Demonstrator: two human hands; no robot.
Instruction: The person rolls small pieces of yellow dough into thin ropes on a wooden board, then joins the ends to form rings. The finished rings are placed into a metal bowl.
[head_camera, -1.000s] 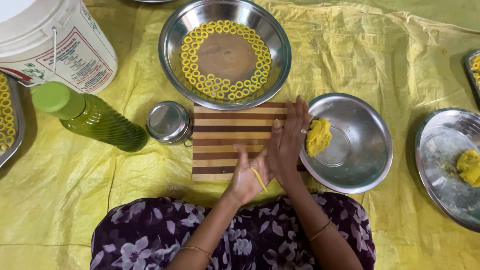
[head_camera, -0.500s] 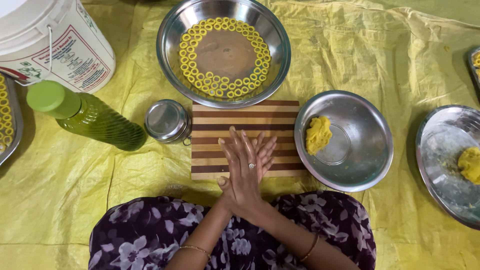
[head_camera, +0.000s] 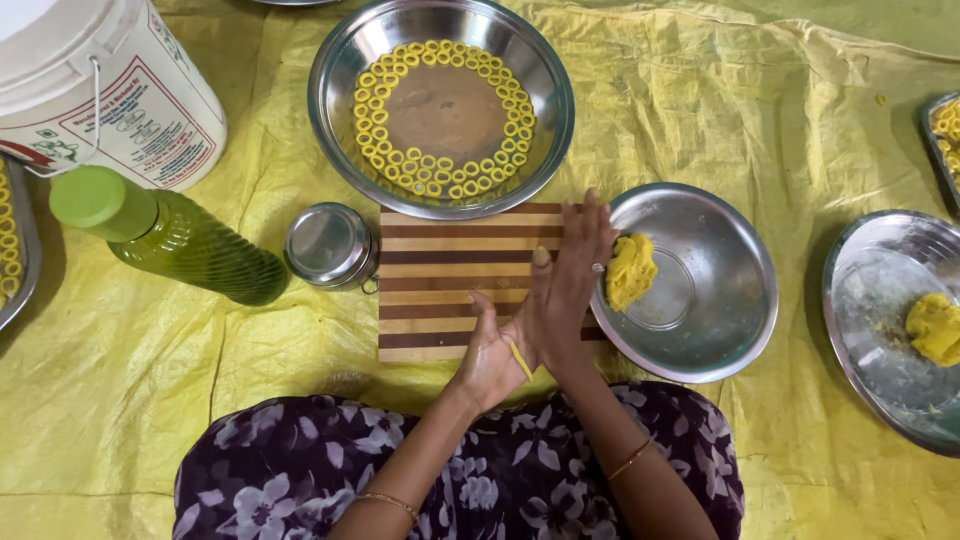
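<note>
My left hand (head_camera: 488, 352) lies palm up over the near edge of a striped wooden board (head_camera: 440, 275). My right hand (head_camera: 568, 288) is pressed flat on top of it, fingers stretched toward the far right. A thin yellow strand of dough (head_camera: 518, 360) shows between the two palms. Just right of my right hand, a lump of yellow dough (head_camera: 632, 270) rests in a steel bowl (head_camera: 730, 300). Beyond the board stands a large steel bowl (head_camera: 345, 60) lined with several small yellow dough rings (head_camera: 400, 170).
A green bottle (head_camera: 180, 240) lies on its side at the left, next to a small steel cup (head_camera: 328, 243). A white bucket (head_camera: 100, 90) stands at the far left. A steel plate (head_camera: 870, 300) with a dough lump (head_camera: 935, 328) sits at the right. Everything rests on a yellow sheet (head_camera: 760, 110).
My right hand has slid forward and to the right across my left palm, from stacked over it to stretched toward the dough bowl; the dough strand shows again between the palms.
</note>
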